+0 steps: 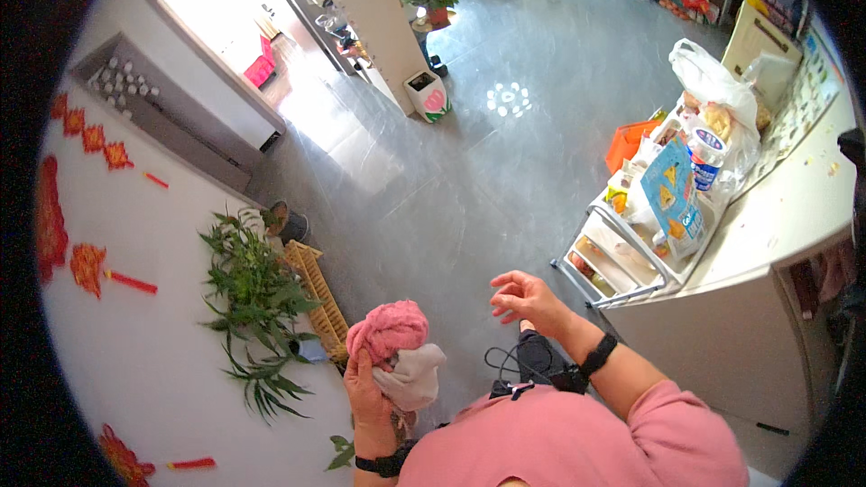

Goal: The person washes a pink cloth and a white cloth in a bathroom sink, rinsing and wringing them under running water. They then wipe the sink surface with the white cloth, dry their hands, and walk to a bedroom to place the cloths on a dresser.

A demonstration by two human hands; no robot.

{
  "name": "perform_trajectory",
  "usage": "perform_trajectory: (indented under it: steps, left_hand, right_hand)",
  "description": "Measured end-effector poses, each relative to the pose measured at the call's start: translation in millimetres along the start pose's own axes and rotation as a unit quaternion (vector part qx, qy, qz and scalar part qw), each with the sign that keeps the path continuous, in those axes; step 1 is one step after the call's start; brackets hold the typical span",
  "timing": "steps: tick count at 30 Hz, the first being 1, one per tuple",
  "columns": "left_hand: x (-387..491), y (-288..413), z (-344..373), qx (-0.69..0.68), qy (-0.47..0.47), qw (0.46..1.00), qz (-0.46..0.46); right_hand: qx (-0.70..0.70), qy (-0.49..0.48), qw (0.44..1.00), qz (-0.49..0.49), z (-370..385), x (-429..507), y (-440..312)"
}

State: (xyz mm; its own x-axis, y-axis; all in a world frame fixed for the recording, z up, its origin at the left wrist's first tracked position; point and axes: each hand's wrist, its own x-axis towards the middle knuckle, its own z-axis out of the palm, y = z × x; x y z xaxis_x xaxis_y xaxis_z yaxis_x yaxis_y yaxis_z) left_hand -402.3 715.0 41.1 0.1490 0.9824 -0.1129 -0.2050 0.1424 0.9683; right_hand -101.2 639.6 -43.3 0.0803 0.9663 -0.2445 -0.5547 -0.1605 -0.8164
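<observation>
Bunched in my left hand (368, 385) are a rolled pink cloth (389, 330) and a crumpled white cloth (411, 376), held at the lower middle of the view. The two cloths touch, the pink one lying farther from my body. My right hand (528, 302) is raised over the grey floor with its fingers curled and apart, and nothing is in it. Each wrist wears a black band. The underside of the cloth bundle is hidden.
To the left, leafy plants (257, 297) stand beside a wicker rack (318, 297). At right, a wheeled metal-framed cart (629, 253) loaded with food packages adjoins a white cabinet (703, 331). Ahead, a tulip-painted bin (429, 100) stands against a wall end.
</observation>
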Motion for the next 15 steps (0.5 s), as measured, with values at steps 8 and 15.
perform_trajectory:
  steps: [8,15]
  left_hand:
    - [118,27,118,0.011,-0.05,0.998,0.021]
    - [212,23,185,0.088,-0.153,0.984,-0.005]
  right_hand:
    - [-0.027,-0.09,0.995,-0.015,-25,126,-97]
    - [-0.009,-0.072,0.997,0.01,-55,206,-129]
